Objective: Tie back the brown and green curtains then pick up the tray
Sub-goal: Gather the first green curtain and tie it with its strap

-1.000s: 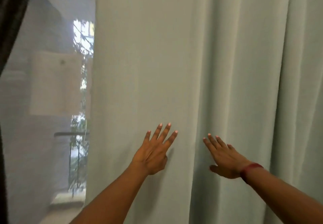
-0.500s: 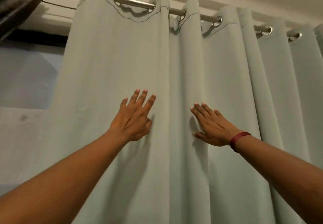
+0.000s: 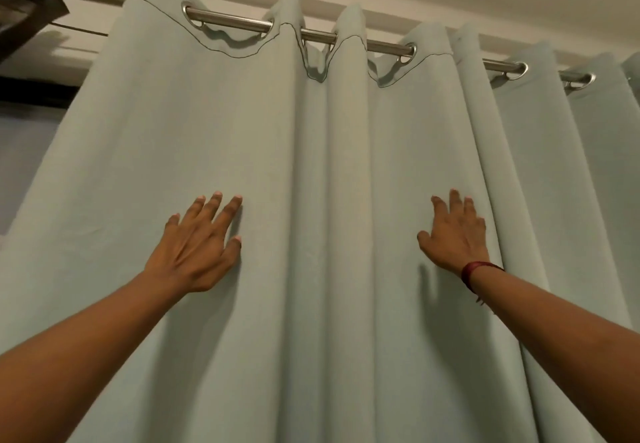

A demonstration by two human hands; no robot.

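green curtain (image 3: 346, 165) hangs vertical from rod (image 3: 232, 23) | left hand (image 3: 197, 248) and right hand (image 3: 457, 235) splayed flat on it, gripping nothing | brown curtain (image 3: 24, 17) far left of rod (left hand nearer) | tray unseen

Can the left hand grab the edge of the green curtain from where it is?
Probably yes. The left hand lies open and flat on the green curtain, and the curtain's free left edge hangs just beside that arm with nothing in between. It would only need to slide sideways.
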